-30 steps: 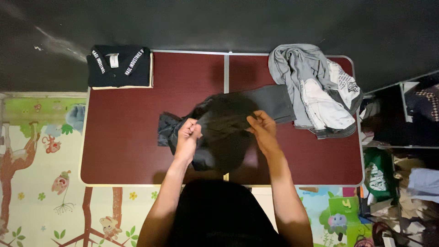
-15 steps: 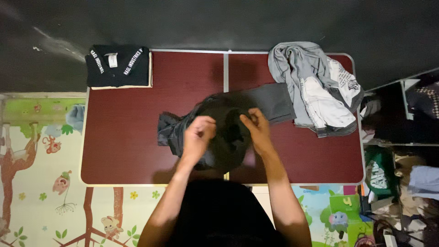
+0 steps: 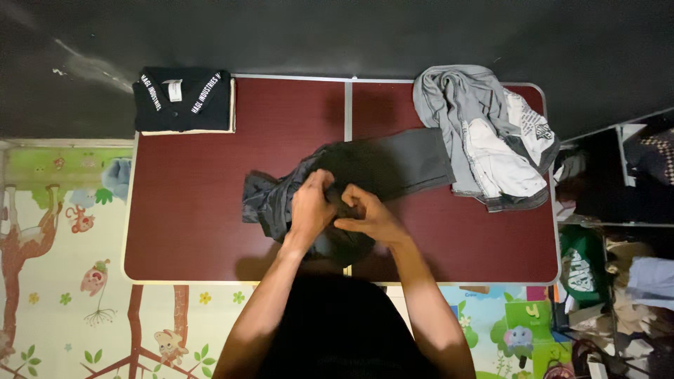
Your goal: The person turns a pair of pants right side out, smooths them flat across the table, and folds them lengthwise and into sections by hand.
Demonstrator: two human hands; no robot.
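Note:
A dark grey garment [image 3: 379, 165] lies crumpled across the middle of the dark red folding table [image 3: 189, 224]. My left hand [image 3: 311, 207] grips a bunch of its fabric near the garment's centre. My right hand [image 3: 368, 217] is right beside it, fingers closed on the same cloth, the two hands almost touching. One sleeve or end of the garment sticks out to the left, a flatter part reaches to the upper right.
A folded black shirt [image 3: 184, 102] with white lettering sits at the table's far left corner. A heap of grey and white clothes [image 3: 491, 133] covers the far right corner. A colourful play mat [image 3: 63, 245] lies left; cluttered shelves [image 3: 618, 231] stand right.
Both hands have come together from wide apart, pulling the garment's raised fabric down and inward toward the table's front edge. The garment now lies lower and more bunched.

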